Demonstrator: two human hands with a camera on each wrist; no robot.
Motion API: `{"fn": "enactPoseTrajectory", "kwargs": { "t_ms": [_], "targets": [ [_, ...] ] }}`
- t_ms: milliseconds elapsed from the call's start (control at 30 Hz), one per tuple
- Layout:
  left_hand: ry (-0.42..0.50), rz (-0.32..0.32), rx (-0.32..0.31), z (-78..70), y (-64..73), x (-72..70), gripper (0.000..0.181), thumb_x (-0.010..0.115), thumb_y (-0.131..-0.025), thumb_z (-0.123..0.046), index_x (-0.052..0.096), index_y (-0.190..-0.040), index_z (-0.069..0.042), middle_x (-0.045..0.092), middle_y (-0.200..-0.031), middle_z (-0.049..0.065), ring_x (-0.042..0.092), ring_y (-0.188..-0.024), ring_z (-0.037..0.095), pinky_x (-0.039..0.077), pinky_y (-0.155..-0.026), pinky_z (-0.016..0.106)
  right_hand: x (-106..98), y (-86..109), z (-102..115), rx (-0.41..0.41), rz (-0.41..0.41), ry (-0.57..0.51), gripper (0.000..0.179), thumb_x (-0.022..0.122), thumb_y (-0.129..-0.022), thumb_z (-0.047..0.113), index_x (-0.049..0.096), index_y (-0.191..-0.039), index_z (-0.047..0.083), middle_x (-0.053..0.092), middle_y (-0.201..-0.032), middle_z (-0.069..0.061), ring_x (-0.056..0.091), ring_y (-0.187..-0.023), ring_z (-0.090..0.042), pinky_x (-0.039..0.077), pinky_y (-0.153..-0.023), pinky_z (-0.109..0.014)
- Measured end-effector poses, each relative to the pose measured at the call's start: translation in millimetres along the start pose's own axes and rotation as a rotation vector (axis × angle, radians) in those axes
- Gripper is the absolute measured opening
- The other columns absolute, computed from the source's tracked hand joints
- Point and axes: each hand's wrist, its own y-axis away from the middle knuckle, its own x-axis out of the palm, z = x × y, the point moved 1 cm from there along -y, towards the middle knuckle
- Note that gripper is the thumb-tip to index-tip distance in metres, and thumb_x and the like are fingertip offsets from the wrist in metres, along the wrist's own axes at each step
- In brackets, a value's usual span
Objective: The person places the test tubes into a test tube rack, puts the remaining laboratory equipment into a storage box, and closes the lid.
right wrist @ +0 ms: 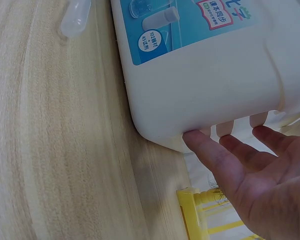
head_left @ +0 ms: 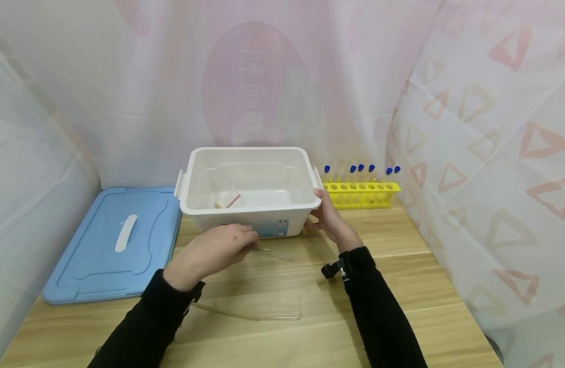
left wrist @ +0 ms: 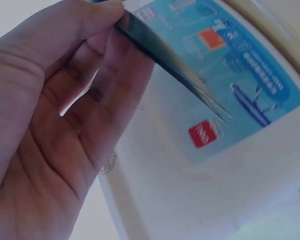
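Note:
My left hand [head_left: 218, 250] pinches a pair of metal tweezers [left wrist: 175, 62] between thumb and fingers, in front of the white plastic box [head_left: 245, 218]. In the left wrist view the tweezers' points lie across the box's blue label [left wrist: 230, 55]. At the box's right end is my right hand [head_left: 330, 220], fingers fairly straight; in the right wrist view its fingertips [right wrist: 195, 137] press the white side wall. A clear plastic dropper [head_left: 279, 255] lies on the table just beyond my left fingers. Inside the box is a small pale piece with a red edge [head_left: 233, 200].
The blue lid [head_left: 103, 245] with a white handle lies to the left. A yellow rack [head_left: 362, 197] of blue-capped test tubes stands behind right. Nearer me, a bent glass tube [head_left: 299, 307] joins rubber tubing [head_left: 227, 312] on the wooden table. Fabric curtains enclose the table.

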Motion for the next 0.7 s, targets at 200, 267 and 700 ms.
{"fn": "enactPoseTrajectory", "kwargs": {
  "t_ms": [200,267,700],
  "targets": [
    [-0.004,-0.105,0.021,1.9,4.2,-15.2,0.022,0.083,-0.102,0.004,0.078,-0.111,-0.015,0.083,-0.108,-0.004,0.076,-0.096,0.010,0.068,-0.086,0.032,0.0,-0.2,-0.2,0.002,0.001,0.005,0.090,0.026,-0.112,0.070,0.015,-0.190,0.028,0.027,-0.192,-0.023,0.034,-0.177,-0.053,0.042,-0.128,-0.089],
    [-0.015,-0.157,0.041,2.5,5.1,-19.1,0.023,0.084,-0.101,0.004,0.076,-0.112,-0.014,0.083,-0.109,-0.004,0.076,-0.095,0.011,0.068,-0.084,0.032,0.1,0.1,-0.2,0.005,-0.001,0.004,0.089,0.026,-0.112,0.070,0.015,-0.190,0.029,0.027,-0.192,-0.023,0.034,-0.177,-0.053,0.042,-0.129,-0.089],
    [0.016,-0.502,0.166,9.9,7.8,-39.3,0.037,0.085,-0.092,0.015,0.070,-0.120,-0.006,0.079,-0.108,0.004,0.076,-0.096,0.017,0.069,-0.083,0.037,0.5,0.4,-0.6,0.000,-0.005,0.004,0.088,0.027,-0.111,0.071,0.018,-0.189,0.031,0.029,-0.191,-0.022,0.035,-0.177,-0.053,0.043,-0.128,-0.089]
  ]
}}
